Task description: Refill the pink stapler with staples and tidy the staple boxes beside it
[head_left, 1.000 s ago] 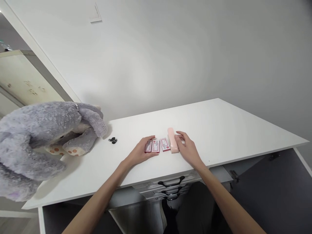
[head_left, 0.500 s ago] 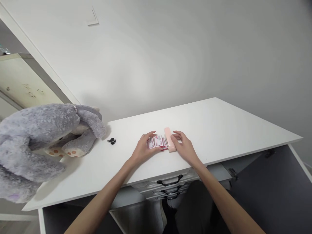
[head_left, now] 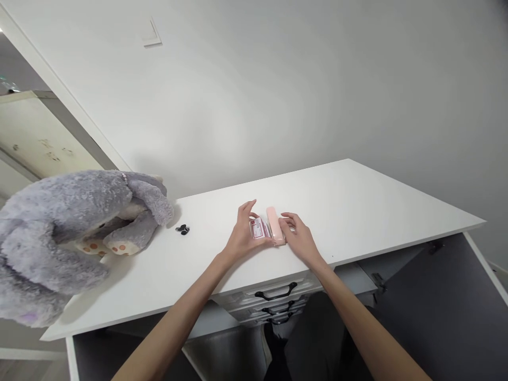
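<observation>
My left hand (head_left: 246,233) is curved around small red and white boxes (head_left: 258,228), its thumb along their near side and its fingers behind the far left. The boxes are bunched together, and how many there are is hard to tell. Right against them lies a pale pink stapler (head_left: 275,225), its long side pointing away from me. My right hand (head_left: 298,236) is closed at the stapler's right side, thumb and fingertips touching it. All of these rest on the white tabletop (head_left: 337,206).
A large grey plush toy (head_left: 79,222) takes up the left end of the tabletop. Near it lies a small black object (head_left: 182,229). Below the front edge are drawers with black handles (head_left: 275,291) and an open cabinet door (head_left: 444,296) at right. A wall stands behind.
My left hand has moved right, and the boxes, spread apart before, are now pressed together against the stapler. My right hand has stayed at the stapler's side.
</observation>
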Available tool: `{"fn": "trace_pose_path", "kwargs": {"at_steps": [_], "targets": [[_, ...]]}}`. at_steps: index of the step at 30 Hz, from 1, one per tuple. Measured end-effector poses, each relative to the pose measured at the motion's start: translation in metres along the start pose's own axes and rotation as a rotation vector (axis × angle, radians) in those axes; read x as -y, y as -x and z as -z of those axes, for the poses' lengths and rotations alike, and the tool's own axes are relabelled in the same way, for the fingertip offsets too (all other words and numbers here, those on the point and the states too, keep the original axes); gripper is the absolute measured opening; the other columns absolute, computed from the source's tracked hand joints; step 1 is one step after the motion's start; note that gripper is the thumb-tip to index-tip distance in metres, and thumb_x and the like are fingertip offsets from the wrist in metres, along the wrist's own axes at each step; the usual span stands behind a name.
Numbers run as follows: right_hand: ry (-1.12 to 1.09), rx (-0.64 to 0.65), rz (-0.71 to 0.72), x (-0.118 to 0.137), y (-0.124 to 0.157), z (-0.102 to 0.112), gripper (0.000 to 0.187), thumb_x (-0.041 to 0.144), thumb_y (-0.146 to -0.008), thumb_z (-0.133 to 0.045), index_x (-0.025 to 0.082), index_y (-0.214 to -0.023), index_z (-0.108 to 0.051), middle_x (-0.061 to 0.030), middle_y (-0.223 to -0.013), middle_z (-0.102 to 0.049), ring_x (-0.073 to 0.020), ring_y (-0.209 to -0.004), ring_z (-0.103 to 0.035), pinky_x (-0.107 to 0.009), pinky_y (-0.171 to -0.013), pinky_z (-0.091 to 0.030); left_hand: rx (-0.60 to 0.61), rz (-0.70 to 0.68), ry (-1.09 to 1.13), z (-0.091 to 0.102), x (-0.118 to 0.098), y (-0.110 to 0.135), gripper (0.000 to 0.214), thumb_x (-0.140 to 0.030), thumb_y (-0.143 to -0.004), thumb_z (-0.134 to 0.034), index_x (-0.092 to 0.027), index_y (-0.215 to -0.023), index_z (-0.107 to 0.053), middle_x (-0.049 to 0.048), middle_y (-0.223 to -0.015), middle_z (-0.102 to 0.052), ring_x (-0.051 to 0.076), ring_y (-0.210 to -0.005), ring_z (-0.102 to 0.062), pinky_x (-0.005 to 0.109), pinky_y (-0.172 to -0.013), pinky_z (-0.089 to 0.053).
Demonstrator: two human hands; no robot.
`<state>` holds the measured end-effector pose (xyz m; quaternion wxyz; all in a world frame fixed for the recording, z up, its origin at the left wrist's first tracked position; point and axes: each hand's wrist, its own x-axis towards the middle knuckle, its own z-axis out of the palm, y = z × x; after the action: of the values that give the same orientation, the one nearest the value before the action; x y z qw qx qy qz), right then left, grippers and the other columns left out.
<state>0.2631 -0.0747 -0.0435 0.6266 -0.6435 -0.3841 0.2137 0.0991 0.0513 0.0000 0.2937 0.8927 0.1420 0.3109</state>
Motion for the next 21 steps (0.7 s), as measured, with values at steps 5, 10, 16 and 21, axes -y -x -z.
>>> {"fn": "trace_pose_path", "kwargs": {"at_steps": [5,10,16,21], "targets": [[-0.002,0.003,-0.009,0.002,0.0,0.0,0.046,0.059,-0.097,-0.056,0.022,-0.124,-0.063,-0.0119,-0.118,-0.077,-0.0278,-0.113,-0.072,-0.042,-0.09,-0.06,-0.007,0.071,0.021,-0.013,0.006,-0.006,0.104,-0.062,-0.082,-0.079,-0.028,-0.161,-0.021,0.0186,-0.166,-0.025,0.035,-0.147,-0.043,0.055,-0.12,-0.042],[-0.014,0.0,0.001,0.009,0.002,0.0,0.045,0.057,-0.096,-0.059,0.021,-0.121,-0.064,-0.0135,-0.121,-0.076,-0.0279,-0.116,-0.071,-0.041,-0.091,-0.059,0.092,0.252,0.012,0.008,0.012,0.012,0.061,-0.056,-0.101,-0.056,-0.025,-0.151,-0.04,0.0166,-0.16,-0.046,0.032,-0.151,-0.043,0.058,-0.125,-0.035],[0.014,0.004,0.019,0.008,0.003,0.0,0.044,0.054,-0.094,-0.064,0.02,-0.122,-0.064,-0.0129,-0.12,-0.076,-0.0274,-0.113,-0.072,-0.041,-0.091,-0.057,0.253,0.262,0.019,0.029,0.012,0.033,0.104,-0.057,-0.081,-0.085,-0.028,-0.16,-0.024,0.0198,-0.159,-0.053,0.035,-0.152,-0.047,0.061,-0.125,-0.035],[0.013,0.001,0.023,0.007,0.003,-0.001,0.045,0.055,-0.093,-0.065,0.02,-0.122,-0.064,-0.0137,-0.119,-0.076,-0.0278,-0.111,-0.072,-0.04,-0.086,-0.058,0.246,0.268,0.073,0.025,0.016,0.031,0.109,-0.056,-0.081,-0.085,-0.03,-0.163,-0.019,0.0186,-0.159,-0.054,0.033,-0.155,-0.043,0.06,-0.127,-0.031]]}}
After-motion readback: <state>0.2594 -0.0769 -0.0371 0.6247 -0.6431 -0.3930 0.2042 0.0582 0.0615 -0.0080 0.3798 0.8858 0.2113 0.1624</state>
